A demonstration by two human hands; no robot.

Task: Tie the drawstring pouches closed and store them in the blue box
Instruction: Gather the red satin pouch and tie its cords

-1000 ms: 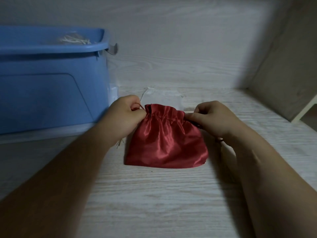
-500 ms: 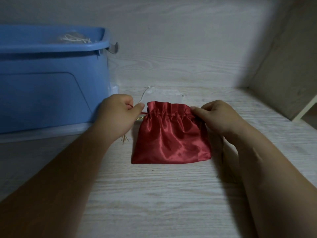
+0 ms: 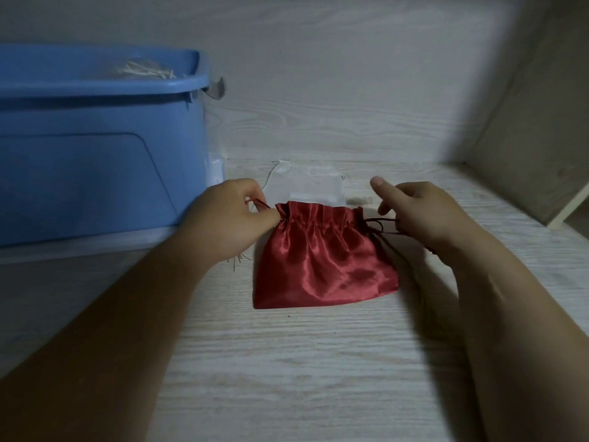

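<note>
Here we are at the bench, and the red satin pouch lies flat in front of me, its mouth gathered into ruffles along the far edge. My left hand sits tight against the pouch's left corner, fingers curled in, pinching the left cord where it comes out of the channel. A few frayed cord ends poke out from under that wrist.

Over on the other side, my right hand is just beside the right corner without touching the satin. The index finger points up and away, straight, while the rest curl down. The right cord loops out dark from the pouch and runs into those curled fingers. It looks gripped, though in this shade I can't make out which fingers have it.

Just behind the red pouch lies a pale sheer pouch, flat on the bench, its near edge tucked against the ruffles. The blue box stands to my left, near the left hand but apart from it, with a pale bundle showing over its rim.
</note>
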